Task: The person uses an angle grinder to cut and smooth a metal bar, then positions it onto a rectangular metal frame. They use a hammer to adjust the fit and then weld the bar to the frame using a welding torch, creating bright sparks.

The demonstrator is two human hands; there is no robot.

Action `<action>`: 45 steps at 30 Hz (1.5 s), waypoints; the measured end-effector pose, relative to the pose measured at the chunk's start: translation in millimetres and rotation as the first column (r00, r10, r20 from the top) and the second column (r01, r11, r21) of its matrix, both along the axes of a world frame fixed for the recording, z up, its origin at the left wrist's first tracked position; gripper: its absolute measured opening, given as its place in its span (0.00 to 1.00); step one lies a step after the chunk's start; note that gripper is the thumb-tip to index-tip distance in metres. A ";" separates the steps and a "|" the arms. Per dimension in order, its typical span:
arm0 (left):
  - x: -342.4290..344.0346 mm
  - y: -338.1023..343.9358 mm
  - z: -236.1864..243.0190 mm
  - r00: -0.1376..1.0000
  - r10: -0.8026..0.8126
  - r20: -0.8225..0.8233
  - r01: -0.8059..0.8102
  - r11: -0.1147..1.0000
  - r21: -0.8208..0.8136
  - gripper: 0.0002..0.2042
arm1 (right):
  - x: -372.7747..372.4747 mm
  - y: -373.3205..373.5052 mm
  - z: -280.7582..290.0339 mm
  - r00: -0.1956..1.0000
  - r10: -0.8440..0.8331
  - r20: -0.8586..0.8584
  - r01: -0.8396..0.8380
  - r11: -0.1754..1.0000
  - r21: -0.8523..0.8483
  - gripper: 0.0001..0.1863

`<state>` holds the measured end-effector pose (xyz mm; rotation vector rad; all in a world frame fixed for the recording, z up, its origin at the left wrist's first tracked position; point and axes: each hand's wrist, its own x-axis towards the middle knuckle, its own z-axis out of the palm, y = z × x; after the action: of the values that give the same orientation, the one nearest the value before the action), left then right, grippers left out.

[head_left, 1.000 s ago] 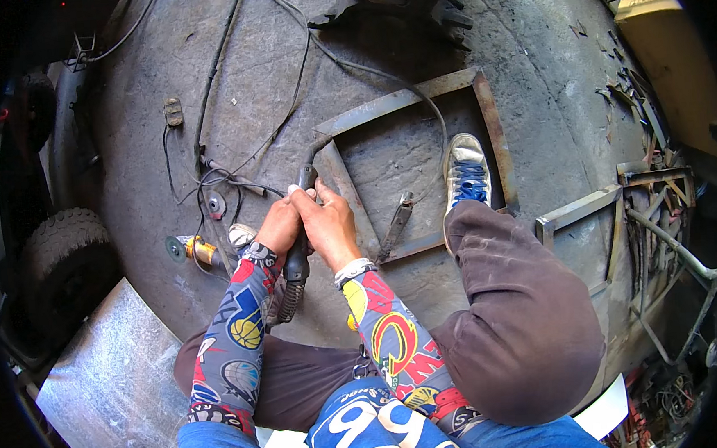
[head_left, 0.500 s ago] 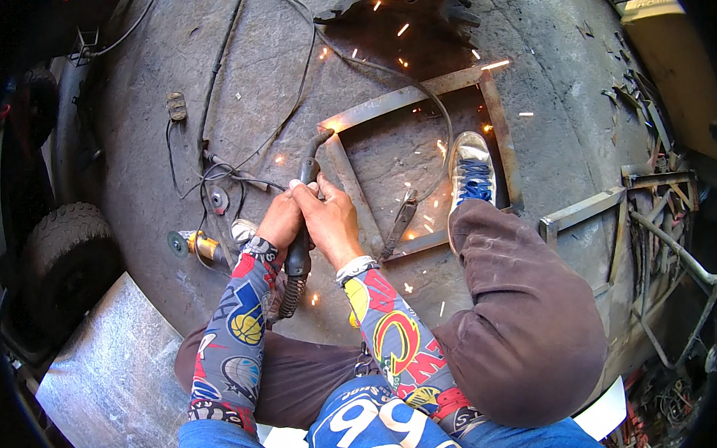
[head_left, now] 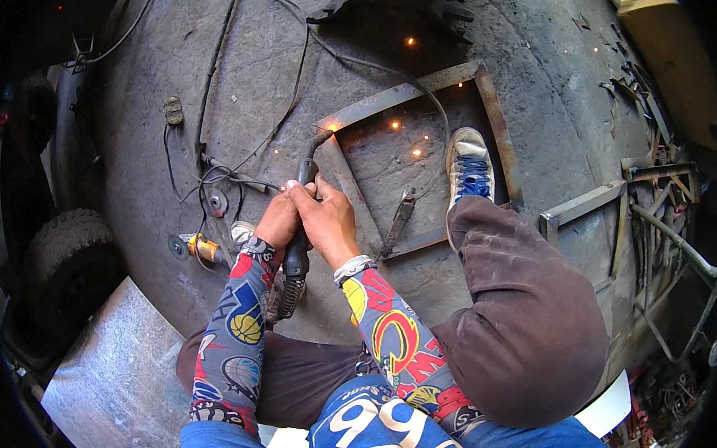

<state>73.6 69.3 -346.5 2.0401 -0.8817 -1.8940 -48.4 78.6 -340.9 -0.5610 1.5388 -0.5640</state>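
Observation:
Both of my hands are wrapped round a black welding torch (head_left: 296, 252): my left hand (head_left: 276, 221) on its left side, my right hand (head_left: 330, 222) on the right, higher up near the neck. The torch's curved tip meets the near-left corner of a square steel frame (head_left: 497, 133) lying on the floor, where a small orange glow shows. A metal clamp (head_left: 399, 217) on a cable lies inside the frame, at its lower bar. My right shoe (head_left: 470, 168) rests inside the frame's right part.
An angle grinder (head_left: 204, 248) and cables lie left of my hands. A metal sheet (head_left: 109, 379) and tyre (head_left: 68, 238) are at left. Steel frames (head_left: 579, 206) and scrap pieces lie at right. A dark metal object (head_left: 394, 0) stands at the top.
Bright sparks appeared half a second ago and are now down to several small orange specks and a glow at the torch tip. My grip looks the same.

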 end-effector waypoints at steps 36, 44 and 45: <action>-0.7 -1.8 10.2 1.000 0.023 -0.010 -0.022 0.994 0.106 0.20 | 6.2 1.4 -3.2 0.995 0.048 -0.082 -0.045 0.998 0.038 0.42; -1.2 -3.3 12.5 0.997 -0.071 0.011 0.070 0.996 0.047 0.19 | -2.3 -2.0 3.1 0.996 0.087 0.034 -0.090 0.993 0.080 0.48; -3.0 -2.8 13.7 0.999 -0.032 0.029 0.030 0.996 0.079 0.18 | -1.6 -1.9 2.8 0.996 0.088 0.031 -0.091 0.993 0.081 0.48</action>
<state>70.6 66.5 -332.7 2.1172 -0.8644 -1.9480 -50.1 76.7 -338.1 -0.5541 1.4968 -0.4358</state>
